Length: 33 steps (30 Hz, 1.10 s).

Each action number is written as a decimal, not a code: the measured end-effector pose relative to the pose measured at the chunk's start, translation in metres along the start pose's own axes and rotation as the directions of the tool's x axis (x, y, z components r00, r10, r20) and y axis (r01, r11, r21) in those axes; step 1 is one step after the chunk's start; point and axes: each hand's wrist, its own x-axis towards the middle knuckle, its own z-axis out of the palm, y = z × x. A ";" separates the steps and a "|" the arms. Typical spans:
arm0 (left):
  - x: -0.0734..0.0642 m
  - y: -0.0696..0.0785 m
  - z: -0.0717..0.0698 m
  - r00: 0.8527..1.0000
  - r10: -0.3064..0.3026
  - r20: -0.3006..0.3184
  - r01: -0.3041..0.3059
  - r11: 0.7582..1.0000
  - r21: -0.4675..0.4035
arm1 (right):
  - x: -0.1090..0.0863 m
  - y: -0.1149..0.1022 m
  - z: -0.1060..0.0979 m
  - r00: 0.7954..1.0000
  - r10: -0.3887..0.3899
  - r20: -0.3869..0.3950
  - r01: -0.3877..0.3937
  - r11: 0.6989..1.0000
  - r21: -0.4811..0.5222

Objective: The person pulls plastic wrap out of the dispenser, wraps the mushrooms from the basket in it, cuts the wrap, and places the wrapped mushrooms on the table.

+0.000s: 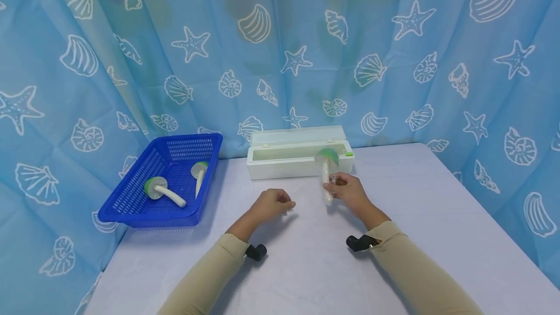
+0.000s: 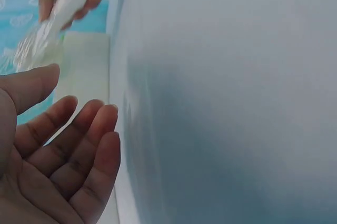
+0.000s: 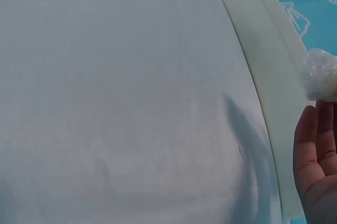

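Note:
My right hand (image 1: 346, 189) pinches the white stem of a mushroom-shaped piece (image 1: 327, 158) with a green-edged round head. It hangs head up in front of a long white box (image 1: 284, 169), covering part of its right end. Clear crinkled plastic shows around the piece in the left wrist view, where it is blurred. The box's lid (image 1: 302, 135) stands raised at the back. Left of the piece, my left hand (image 1: 272, 204) hovers over the table with loosely bent fingers and an empty palm. Only fingers of the right hand (image 3: 316, 155) show in the right wrist view.
A blue plastic basket (image 1: 124, 203) stands at the left of the table. Inside lie two similar pieces, one mushroom-shaped piece (image 1: 164, 191) at the front and another mushroom-shaped piece (image 1: 199, 176) at the right wall. A blue shell-patterned curtain (image 1: 297, 86) hangs behind the white-covered table (image 1: 306, 266).

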 end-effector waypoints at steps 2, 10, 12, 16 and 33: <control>0.000 -0.005 -0.005 1.000 -0.008 -0.008 0.008 1.000 -0.004 | 0.000 0.001 -0.008 1.000 0.002 -0.003 -0.002 1.000 -0.024; -0.007 -0.019 -0.018 0.999 -0.029 -0.037 0.028 1.000 -0.006 | -0.003 0.010 -0.043 0.998 -0.006 -0.056 0.000 0.995 -0.100; -0.009 -0.022 -0.020 0.999 -0.032 -0.041 0.031 0.999 -0.007 | -0.005 0.012 -0.053 0.997 -0.015 -0.070 0.005 0.991 -0.132; -0.010 -0.027 -0.023 0.998 -0.040 -0.052 0.040 0.999 -0.002 | -0.009 0.013 -0.073 0.995 -0.016 -0.103 -0.003 0.983 -0.186; -0.013 -0.032 -0.028 0.996 -0.071 -0.058 0.071 0.997 -0.002 | -0.025 0.019 -0.132 0.954 -0.044 -0.297 -0.045 0.957 -0.285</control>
